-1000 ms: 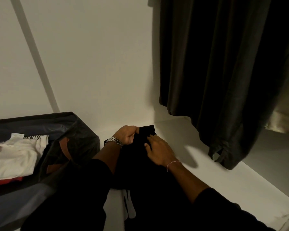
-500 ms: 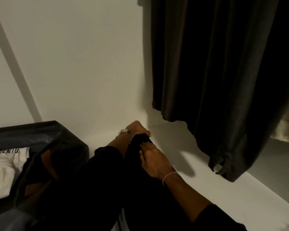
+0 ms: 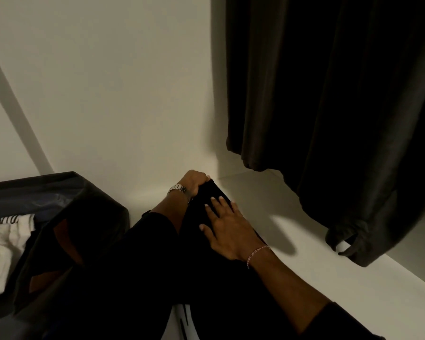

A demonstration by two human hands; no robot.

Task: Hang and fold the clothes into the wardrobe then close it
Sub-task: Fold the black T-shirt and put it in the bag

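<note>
Left hand (image 3: 194, 181) grips the black garment (image 3: 221, 278)'s far edge; right hand (image 3: 227, 230) presses flat, fingers straight; release risks the fold springing open.

The black garment (image 3: 206, 266) under my hands was soft, matt cloth. The shelf (image 3: 292, 253) beneath it looked smooth, matt white, like the wall (image 3: 120, 94). My watch band (image 3: 178, 188) was shiny metal; the bracelet (image 3: 257, 253) looked like fine beaded chain. The hanging coat (image 3: 329, 94) was dark, matt woven cloth, the folded white garment (image 3: 0, 253) soft cotton-like cloth.
</note>
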